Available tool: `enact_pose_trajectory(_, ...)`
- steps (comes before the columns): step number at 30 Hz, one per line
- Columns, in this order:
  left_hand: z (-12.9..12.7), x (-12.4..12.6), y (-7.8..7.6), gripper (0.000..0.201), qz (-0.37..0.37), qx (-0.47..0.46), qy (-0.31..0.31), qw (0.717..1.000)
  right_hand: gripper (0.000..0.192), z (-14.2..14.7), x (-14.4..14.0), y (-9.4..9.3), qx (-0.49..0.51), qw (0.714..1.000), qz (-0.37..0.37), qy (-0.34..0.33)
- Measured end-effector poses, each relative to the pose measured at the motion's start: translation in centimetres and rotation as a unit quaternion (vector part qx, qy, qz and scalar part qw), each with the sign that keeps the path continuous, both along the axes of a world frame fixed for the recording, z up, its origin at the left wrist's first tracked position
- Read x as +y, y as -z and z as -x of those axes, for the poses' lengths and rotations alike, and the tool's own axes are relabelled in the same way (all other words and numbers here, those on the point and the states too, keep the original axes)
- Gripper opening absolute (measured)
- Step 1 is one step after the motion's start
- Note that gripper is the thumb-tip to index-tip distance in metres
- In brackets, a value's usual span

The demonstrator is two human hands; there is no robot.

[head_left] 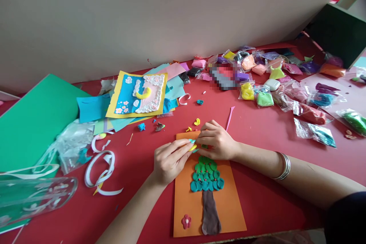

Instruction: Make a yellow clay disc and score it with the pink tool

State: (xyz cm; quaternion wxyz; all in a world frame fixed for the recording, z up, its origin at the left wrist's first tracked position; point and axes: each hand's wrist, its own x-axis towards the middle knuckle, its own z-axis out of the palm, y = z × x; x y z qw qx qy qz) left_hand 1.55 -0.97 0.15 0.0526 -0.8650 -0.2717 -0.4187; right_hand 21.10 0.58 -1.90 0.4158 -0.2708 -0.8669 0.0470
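Over the top of the orange card (187, 198), the fingertips of both hands meet around a small piece of yellow clay (193, 147). My left hand (171, 160) pinches it from the left, fingers closed. From the right, my right hand (215, 141) closes its bent fingers on the same piece and partly hides it. Teal shows at the fingertips. Below the hands is a clay tree on the card, with a leaf crown (207, 175) in green and teal dotted with red, and a brown trunk (211, 213). A red clay flower (186, 221) lies at lower left.
Yellow clay bits (197, 121) and a pink modelling tool (230, 118) lie behind the card. A yellow-framed clay picture (114, 101) rests on paper sheets. Bagged clay (264, 97) covers the right back. White paper strips (88, 171) and a clear plastic cup (57, 198) are left.
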Motion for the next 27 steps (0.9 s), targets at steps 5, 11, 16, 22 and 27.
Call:
enact_pose_trajectory(5,0.2,0.1,-0.1,0.009,-0.006,0.006,-0.029,1.000,0.031,0.1,-0.2,-0.8,0.012,1.000,-0.006,0.016)
enact_pose_trajectory(11,0.0,0.1,0.1,0.006,-0.004,-0.007,-0.026,1.000,0.019,-0.1,-0.5,-1.1,-0.047,0.995,-0.089,0.017)
enact_pose_trajectory(16,-0.1,0.0,0.1,0.013,-0.013,-0.006,-0.032,0.999,0.020,-0.1,-0.6,-0.9,-0.029,0.991,-0.131,0.004)
enact_pose_trajectory(22,-0.2,0.0,0.1,0.005,0.001,0.000,-0.010,1.000,0.017,-0.1,-0.6,-1.0,-0.061,0.990,-0.127,0.009)
enact_pose_trajectory(27,-0.1,-0.1,-0.1,0.001,0.002,0.003,0.001,1.000,0.022,-0.1,-0.8,-1.4,-0.019,0.993,-0.119,-0.013)
